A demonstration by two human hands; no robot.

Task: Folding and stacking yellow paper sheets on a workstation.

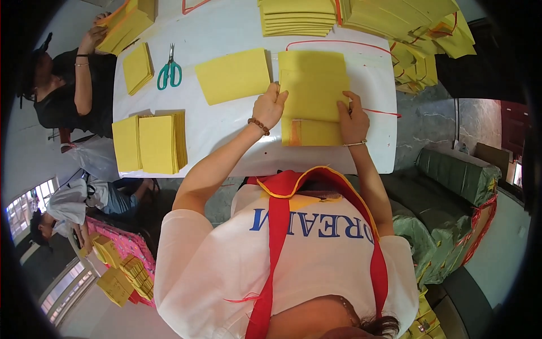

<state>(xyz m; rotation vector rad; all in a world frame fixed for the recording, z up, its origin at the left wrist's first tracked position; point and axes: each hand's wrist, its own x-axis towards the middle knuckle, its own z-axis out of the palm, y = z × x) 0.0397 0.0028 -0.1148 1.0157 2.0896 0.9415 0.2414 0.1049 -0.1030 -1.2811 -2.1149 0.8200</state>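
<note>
A yellow paper stack (pixel 313 90) lies on the white table in front of me, its lower end showing an orange-red strip. My left hand (pixel 270 106) is closed at the stack's left edge, thumb on top. On the right edge, my right hand (pixel 353 120) has its fingers curled against the paper. Just left of the stack lies another flat yellow paper bundle (pixel 234 76). A thin red strap (pixel 344 42) runs behind the stack, and a strap end shows to its right.
Green-handled scissors (pixel 170 73) and yellow stacks (pixel 162 144) lie on the table's left side. More yellow bundles (pixel 298 17) stand at the back. A co-worker (pixel 84 90) handles yellow paper at far left; another person sits lower left. Green wrapped bales (pixel 451 198) stand right.
</note>
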